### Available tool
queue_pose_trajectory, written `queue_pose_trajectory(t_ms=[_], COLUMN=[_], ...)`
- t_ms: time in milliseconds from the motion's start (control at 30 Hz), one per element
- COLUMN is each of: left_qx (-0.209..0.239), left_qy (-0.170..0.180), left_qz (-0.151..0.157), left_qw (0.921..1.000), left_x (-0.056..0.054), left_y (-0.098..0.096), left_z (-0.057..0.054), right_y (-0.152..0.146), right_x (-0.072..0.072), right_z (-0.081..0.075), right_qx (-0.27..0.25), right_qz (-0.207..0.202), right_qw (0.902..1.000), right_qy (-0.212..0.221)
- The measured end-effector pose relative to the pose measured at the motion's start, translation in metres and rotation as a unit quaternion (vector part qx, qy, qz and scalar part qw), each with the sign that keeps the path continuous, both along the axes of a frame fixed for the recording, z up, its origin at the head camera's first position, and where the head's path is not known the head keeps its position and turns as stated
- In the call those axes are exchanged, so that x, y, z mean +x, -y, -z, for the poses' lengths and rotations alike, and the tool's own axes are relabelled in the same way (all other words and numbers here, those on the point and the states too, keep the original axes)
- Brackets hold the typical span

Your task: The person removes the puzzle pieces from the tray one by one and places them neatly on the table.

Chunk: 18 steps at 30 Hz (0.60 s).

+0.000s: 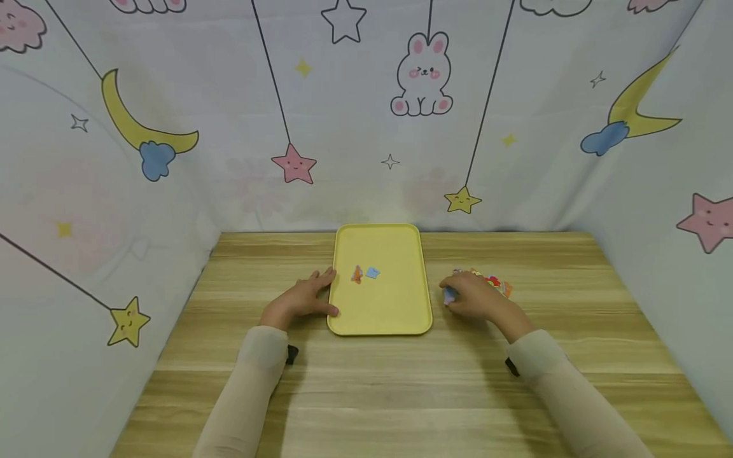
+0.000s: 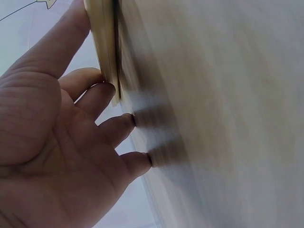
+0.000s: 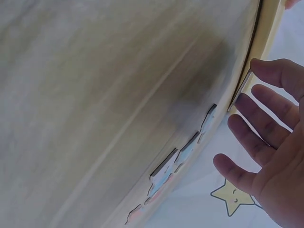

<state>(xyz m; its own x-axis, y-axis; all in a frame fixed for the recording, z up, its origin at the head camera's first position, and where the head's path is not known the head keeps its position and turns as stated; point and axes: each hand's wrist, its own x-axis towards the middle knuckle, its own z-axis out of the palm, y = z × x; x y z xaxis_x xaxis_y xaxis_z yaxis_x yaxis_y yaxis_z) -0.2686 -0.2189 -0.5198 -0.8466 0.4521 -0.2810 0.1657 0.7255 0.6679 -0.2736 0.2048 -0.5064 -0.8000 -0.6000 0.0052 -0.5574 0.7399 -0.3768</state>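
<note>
A yellow tray (image 1: 380, 312) lies on the table with a small orange piece (image 1: 357, 274) and a light blue piece (image 1: 373, 273) in it. My left hand (image 1: 299, 300) rests at its left side, thumb and some fingertips against the rim (image 2: 105, 47), the other fingertips down by the tabletop. To the right of the tray, my right hand (image 1: 474, 296) pinches a thin, flat, light purple-blue piece (image 1: 449, 295) between thumb and fingers. In the right wrist view that piece (image 3: 241, 89) shows edge-on. Several flat colourful pieces (image 1: 494, 280) lie just beyond the right hand, partly hidden by it.
The wood-grain table (image 1: 389, 394) ends at a white cloth backdrop (image 1: 366, 191) behind and at both sides, printed with stars, moons and a rabbit. In the right wrist view, loose pieces (image 3: 164, 166) lie flat on the tabletop below the fingers.
</note>
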Motion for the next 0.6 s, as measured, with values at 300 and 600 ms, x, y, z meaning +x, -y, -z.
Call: queue_pose_trajectory(t_ms=[300, 600], left_qx=[-0.001, 0.001], left_qy=[-0.002, 0.000], left_qz=[-0.004, -0.005], left_qw=[1.0000, 1.0000], left_x=[0.0000, 0.0016], left_y=[-0.0003, -0.0002], left_z=[-0.0012, -0.0018], right_y=[-0.0052, -0.0084], right_x=[0.0020, 0.0062], right_z=[0.0036, 0.0061], right_qx=[0.004, 0.014], right_qz=[-0.002, 0.006], right_qw=[1.0000, 0.9999], right_qy=[-0.004, -0.005])
